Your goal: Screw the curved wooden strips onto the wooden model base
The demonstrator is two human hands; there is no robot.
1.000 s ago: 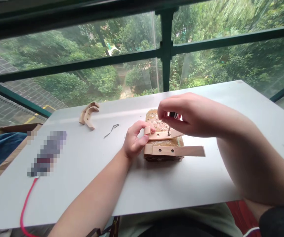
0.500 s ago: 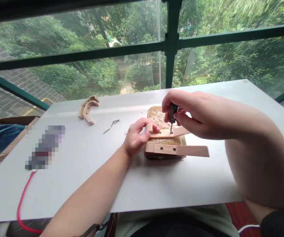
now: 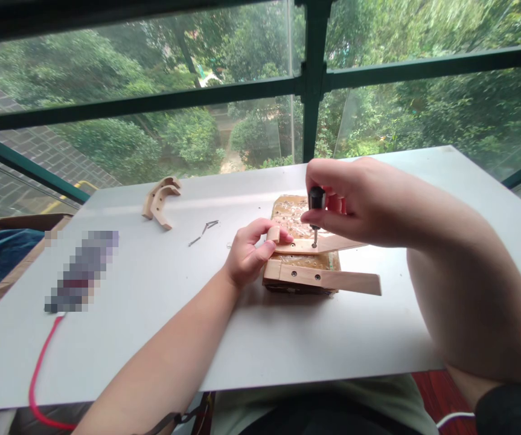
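My right hand [image 3: 337, 196] is closed round the black handle of a screwdriver [image 3: 317, 199]. Its tip stands upright on a screw [image 3: 314, 245] in a pale wooden piece [image 3: 303, 246]. The left end of that piece is gripped by my left hand [image 3: 253, 244], between thumb and fingers. Under it lies a brown block wrapped in clear tape [image 3: 290, 211], its top dotted with small holes. Nearer to me, a second wooden piece [image 3: 351, 282] with two dark screw heads rests across the block, its right end sticking out past it.
Two curved wooden pieces [image 3: 163, 199] lie at the far left of the white table [image 3: 151, 338]. Several loose screws [image 3: 203, 232] are left of my hand. A blurred-out object [image 3: 83, 269] with a red cable [image 3: 38, 368] lies further left. A window [image 3: 260, 84] stands behind the table.
My right hand has shifted its fingers on the screwdriver handle, with the thumb now reaching across it. The nearer wooden piece has tilted slightly, its right end closer to me. My left hand keeps its grip.
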